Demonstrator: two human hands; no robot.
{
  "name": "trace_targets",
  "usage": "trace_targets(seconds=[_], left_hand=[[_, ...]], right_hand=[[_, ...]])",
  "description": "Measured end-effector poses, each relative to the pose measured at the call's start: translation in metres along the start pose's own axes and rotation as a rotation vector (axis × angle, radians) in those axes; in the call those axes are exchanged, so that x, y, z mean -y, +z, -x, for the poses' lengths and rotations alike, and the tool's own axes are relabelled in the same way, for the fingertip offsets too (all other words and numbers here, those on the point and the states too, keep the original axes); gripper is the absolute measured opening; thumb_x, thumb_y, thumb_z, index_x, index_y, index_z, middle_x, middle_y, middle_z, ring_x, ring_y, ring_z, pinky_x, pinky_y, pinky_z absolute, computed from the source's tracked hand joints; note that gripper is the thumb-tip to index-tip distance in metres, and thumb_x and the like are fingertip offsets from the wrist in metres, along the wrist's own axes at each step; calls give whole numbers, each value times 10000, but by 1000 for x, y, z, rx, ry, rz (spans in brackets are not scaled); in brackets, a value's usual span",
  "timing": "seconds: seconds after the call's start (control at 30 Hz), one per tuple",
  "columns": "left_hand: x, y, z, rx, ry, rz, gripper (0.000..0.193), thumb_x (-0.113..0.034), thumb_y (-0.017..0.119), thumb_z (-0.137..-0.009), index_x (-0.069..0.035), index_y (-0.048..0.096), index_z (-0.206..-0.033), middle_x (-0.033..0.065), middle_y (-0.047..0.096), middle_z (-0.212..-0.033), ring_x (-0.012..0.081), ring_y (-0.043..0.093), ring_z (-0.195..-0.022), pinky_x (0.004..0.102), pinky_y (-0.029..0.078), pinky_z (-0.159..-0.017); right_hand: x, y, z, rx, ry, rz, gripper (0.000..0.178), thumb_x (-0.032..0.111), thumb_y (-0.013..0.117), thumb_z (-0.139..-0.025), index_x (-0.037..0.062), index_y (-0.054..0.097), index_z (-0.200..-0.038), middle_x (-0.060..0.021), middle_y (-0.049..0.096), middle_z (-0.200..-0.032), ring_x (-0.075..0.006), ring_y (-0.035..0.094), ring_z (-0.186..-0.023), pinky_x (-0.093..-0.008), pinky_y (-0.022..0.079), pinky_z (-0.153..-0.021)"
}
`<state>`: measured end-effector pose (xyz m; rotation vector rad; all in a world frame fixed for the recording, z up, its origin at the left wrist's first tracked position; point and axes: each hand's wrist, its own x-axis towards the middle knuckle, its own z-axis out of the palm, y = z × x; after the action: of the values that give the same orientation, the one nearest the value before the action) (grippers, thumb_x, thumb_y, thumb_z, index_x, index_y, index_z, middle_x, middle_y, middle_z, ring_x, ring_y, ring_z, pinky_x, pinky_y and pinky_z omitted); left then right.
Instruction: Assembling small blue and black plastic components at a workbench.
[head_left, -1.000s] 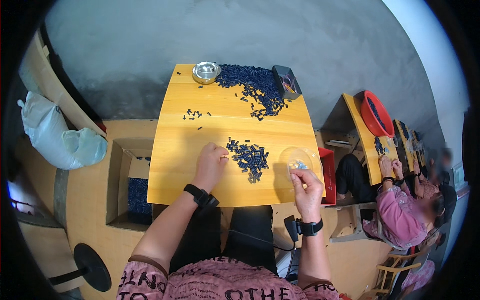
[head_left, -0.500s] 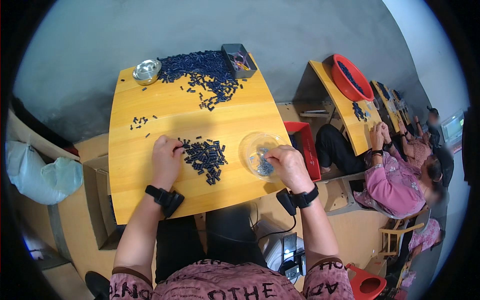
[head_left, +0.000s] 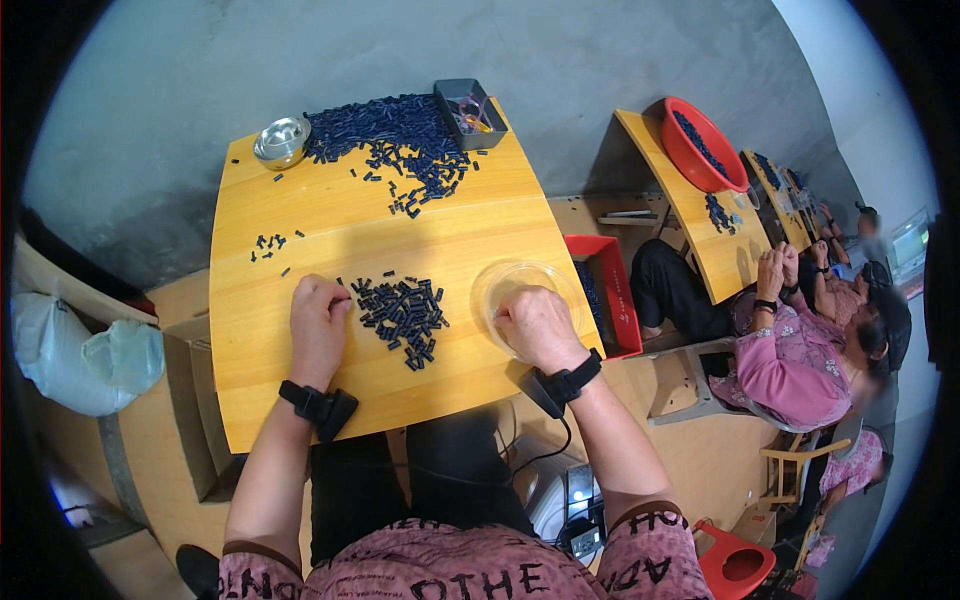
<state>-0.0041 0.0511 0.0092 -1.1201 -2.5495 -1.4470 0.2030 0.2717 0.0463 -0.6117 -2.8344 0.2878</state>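
On the yellow wooden table (head_left: 250, 350), a pile of short black tubular pieces (head_left: 402, 315) lies between my two hands. My left hand (head_left: 320, 330) is at the pile's left edge, fingers pinched together; anything between them is too small to make out. My right hand (head_left: 542, 325) is over a clear round plastic bowl (head_left: 575, 290), its thumb and fingers closed at the bowl's left side. What it pinches is not clear, and the hand hides most of the small grey metal parts in the bowl. Each wrist wears a black strap with a device.
Farther back lie a large heap of black pieces (head_left: 385, 130), a metal bowl (head_left: 282, 142) and a dark grey box (head_left: 470, 113). Several small assembled pieces (head_left: 270, 246) sit at the left. A red crate (head_left: 618, 300) stands beside the table. Other people work at tables on the right.
My right hand has shifted left across the clear bowl, covering the metal parts. My left hand has drawn slightly left, away from the pile's edge. The whole view has shifted slightly.
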Motion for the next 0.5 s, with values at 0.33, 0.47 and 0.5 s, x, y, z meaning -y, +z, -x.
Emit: trace_targets(seconds=[0.33, 0.47, 0.5], left_hand=[[-20, -22, 30, -64, -212, 538, 74, 24, 621, -894, 2, 633, -964, 27, 629, -886, 114, 593, -807, 247, 490, -739], [-12, -21, 42, -43, -165, 448, 71, 1, 635, -898, -8, 643, -967, 13, 651, -890, 84, 583, -814, 234, 489, -740], [-5, -17, 43, -58, -167, 451, 71, 1, 635, -898, -8, 643, -967, 13, 651, -890, 84, 583, -814, 234, 489, -740]], right_hand=[[8, -45, 13, -80, 104, -289, 94, 54, 679, -749, 28, 606, -802, -179, 637, -713, -324, 657, -655, -392, 518, -606], [17, -52, 24, -111, 164, -426, 85, 10, 673, -778, 14, 614, -839, -134, 626, -675, -194, 638, -613, -305, 504, -602], [21, -52, 25, -117, 207, -454, 76, -2, 666, -791, 11, 619, -850, -120, 627, -672, -152, 629, -613, -283, 500, -603]])
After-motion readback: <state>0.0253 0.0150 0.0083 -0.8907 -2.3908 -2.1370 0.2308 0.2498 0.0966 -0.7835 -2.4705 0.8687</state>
